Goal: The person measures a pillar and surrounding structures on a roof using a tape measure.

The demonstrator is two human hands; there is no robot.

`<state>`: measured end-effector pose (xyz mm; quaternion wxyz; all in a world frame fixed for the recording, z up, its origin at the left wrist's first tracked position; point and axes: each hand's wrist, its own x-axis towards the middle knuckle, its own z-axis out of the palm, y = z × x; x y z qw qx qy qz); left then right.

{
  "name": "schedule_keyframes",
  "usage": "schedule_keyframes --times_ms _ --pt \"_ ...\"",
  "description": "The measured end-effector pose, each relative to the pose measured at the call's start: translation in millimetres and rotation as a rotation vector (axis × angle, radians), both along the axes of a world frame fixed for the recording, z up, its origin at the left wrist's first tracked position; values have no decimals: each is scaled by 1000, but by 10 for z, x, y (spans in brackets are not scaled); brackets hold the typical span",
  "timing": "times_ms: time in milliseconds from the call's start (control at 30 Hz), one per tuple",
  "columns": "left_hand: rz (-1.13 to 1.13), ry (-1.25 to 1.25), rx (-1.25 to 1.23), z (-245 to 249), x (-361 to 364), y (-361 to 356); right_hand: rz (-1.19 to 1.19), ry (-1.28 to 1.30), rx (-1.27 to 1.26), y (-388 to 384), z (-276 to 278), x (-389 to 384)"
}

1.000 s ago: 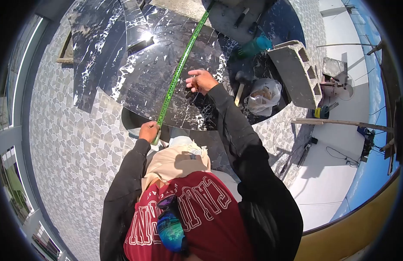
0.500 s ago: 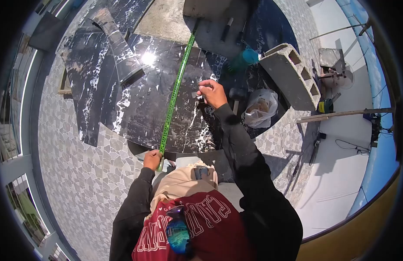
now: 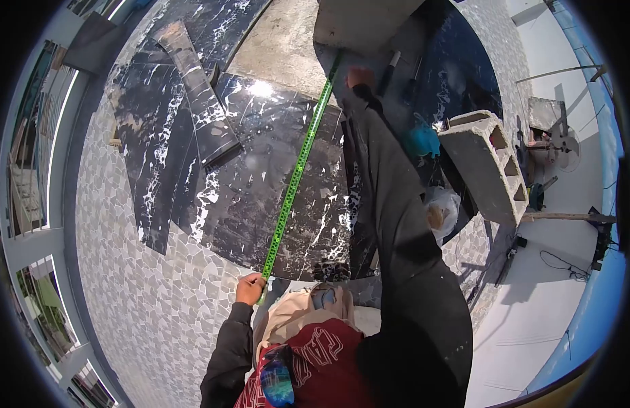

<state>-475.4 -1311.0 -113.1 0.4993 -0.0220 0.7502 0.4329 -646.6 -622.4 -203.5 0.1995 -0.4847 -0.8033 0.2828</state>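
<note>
A green tape measure blade [image 3: 298,175] stretches across the dark, marble-patterned sheet [image 3: 250,197], from its near edge up to the grey slab at the top. My left hand [image 3: 249,289] is closed on the near end of the blade. Far forward, my right hand [image 3: 360,77] reaches beside the blade's far end, in front of the grey slab [image 3: 359,27]; its fingers are too small and blurred to read. Just right of that hand lies a dark-handled tool [image 3: 389,71].
A hollow concrete block [image 3: 481,160] stands at the right, near a teal container [image 3: 421,141] and a clear plastic bag [image 3: 440,212]. A bent dark strip [image 3: 199,95] lies at the upper left. Stone-patterned floor [image 3: 131,299] surrounds the table.
My right hand has moved forward, from above the dark sheet to near the blade's far end. My left hand still holds the near end. The view has shifted.
</note>
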Motion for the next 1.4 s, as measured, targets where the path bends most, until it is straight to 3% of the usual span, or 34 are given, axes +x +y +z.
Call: schedule_keyframes --times_ms 33,67,133,233,333,433,467,533,667,867,967,1067,1233,1333,1400 --pt "-15 11 1 -4 2 -8 67 -255 313 117 -116 -82" --pt "-29 22 2 21 -8 16 77 -251 311 66 -7 -151" --pt "5 11 -26 48 -1 35 61 -391 626 62 92 -247" --pt "1 9 -31 53 4 20 -76 -242 415 125 30 -487" --pt "19 -3 -20 147 -18 81 -185 -213 421 210 -156 -679" --pt "14 -6 -49 132 -14 67 -138 -342 236 -266 703 -600" --pt "11 -6 -71 127 -12 69 -138 -337 233 -267 684 -652" --pt "10 26 -74 147 0 97 -362 -250 73 -288 670 -726" --pt "31 -15 -83 186 -2 84 -350 -304 10 -277 635 -641" --pt "7 38 -87 157 -14 109 -272 -181 164 -219 591 -726" --pt "61 39 -113 203 -1 128 -203 -320 252 -189 468 -706" --pt "11 6 -69 225 -39 125 49 -609 432 -11 439 -610" --pt "26 19 -98 89 15 32 -118 -161 663 -11 292 -689" --pt "38 -14 -119 36 9 38 -191 -328 529 -138 443 -692" --pt "-52 0 -103 31 4 -9 -185 -302 509 15 168 -601"
